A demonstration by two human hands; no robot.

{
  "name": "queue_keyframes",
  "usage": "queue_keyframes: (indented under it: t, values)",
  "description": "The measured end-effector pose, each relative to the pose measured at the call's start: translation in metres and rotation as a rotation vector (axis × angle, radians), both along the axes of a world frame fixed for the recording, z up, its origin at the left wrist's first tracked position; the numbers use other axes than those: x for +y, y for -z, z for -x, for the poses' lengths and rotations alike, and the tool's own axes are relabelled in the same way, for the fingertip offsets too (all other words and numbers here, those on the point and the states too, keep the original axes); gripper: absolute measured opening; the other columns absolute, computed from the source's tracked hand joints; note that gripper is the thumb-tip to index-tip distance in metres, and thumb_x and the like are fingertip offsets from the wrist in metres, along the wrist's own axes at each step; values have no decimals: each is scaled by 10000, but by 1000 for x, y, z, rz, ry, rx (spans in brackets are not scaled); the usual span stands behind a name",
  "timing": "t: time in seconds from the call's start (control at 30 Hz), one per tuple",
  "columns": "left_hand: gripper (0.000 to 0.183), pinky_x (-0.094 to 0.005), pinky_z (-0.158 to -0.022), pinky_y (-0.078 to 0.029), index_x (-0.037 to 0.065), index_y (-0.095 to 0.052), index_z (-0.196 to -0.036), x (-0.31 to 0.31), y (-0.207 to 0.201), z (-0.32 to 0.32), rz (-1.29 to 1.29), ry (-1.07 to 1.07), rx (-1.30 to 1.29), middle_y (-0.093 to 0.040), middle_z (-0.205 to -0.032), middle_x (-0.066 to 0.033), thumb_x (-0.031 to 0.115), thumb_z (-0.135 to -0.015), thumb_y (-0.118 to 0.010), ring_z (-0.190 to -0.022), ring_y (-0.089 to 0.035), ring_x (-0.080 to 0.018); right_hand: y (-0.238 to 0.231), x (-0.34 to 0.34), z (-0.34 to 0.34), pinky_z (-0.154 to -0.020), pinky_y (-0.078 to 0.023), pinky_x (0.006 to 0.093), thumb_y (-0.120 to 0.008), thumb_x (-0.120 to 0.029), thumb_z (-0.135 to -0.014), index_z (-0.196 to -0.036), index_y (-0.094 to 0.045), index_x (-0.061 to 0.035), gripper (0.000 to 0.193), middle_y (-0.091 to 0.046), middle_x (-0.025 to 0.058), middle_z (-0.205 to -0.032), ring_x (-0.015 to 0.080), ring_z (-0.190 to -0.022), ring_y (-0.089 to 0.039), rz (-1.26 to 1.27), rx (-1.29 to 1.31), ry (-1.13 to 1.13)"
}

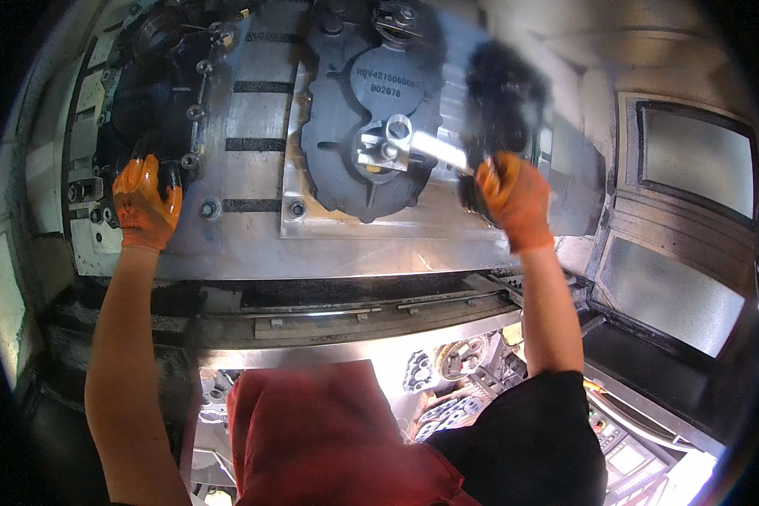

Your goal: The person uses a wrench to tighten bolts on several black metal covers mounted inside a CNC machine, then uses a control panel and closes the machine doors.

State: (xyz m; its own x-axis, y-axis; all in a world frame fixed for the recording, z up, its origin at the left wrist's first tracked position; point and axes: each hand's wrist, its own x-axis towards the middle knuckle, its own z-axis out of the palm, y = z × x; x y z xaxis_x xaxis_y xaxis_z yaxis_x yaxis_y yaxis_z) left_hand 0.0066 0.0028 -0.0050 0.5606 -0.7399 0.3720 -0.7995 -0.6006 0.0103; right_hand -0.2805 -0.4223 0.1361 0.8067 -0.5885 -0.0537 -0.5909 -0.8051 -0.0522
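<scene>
My right hand [516, 201], in an orange glove, is closed round the end of a bright metal wrench [438, 152]. The wrench reaches left to a clamp [383, 155] on the lower part of a grey cast cover [337, 126]. Glare and blur hide just how its head sits on the clamp's nut. My left hand [148, 202], also gloved in orange with dark, wet-looking fingertips, lies at the lower edge of a black casting [148, 110]. Its fingers and thumb are apart, and it appears to hold nothing.
A slotted metal fixture plate [253, 202] carries the castings. Bolts [210, 208] stick up from it. Another dark part [502, 93] is blurred behind my right hand. Windowed panels [696, 160] stand at right, and a metal ledge [354, 341] crosses in front of me. Several castings [451, 413] lie below.
</scene>
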Motion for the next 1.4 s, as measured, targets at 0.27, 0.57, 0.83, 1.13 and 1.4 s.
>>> queue_keyframes:
  t: [0.27,0.57,0.83,1.13,1.4]
  values:
    - [564,-491,-974,-415,-8,-554,-1268,12,22,-12,25,59,-137,-587,-1186,-202,196,-769,-720,-1113,-550,-393,24,-13,-2,-623,-510,459,-591,-408,-904,-748,-692,-83,374,-650,184,-712,390,-710,-643,43,-21,-275]
    - [619,-457,-1036,-392,18,-524,-1351,17,42,-21,87,72,-81,-567,-1310,-171,257,-811,-710,-1219,-512,-353,44,19,7,-613,-539,457,-475,-431,-965,-706,-689,-137,447,-686,123,-694,335,-663,-688,358,-60,-26]
    - [549,-439,-1090,-366,-28,-496,-1357,39,62,-35,-4,97,-151,-529,-1376,-157,264,-910,-624,-1313,-438,-332,22,-34,65,-669,-500,486,-521,-362,-951,-832,-665,-62,354,-661,187,-782,394,-744,-644,108,-367,198]
    - [526,-480,-1099,-355,-55,-478,-1357,57,55,-47,-33,140,-129,-531,-1352,-221,224,-931,-607,-1281,-470,-399,20,-86,224,-714,-507,412,-596,-312,-897,-907,-704,-117,223,-689,138,-821,354,-811,-667,-62,-5,603]
    - [423,-516,-1060,-398,-72,-479,-1341,49,43,-43,56,273,-215,-538,-1325,-256,115,-971,-564,-1232,-517,-430,31,-141,210,-687,-506,453,-585,-467,-908,-846,-708,-93,398,-667,181,-776,408,-769,-643,-58,-8,210]
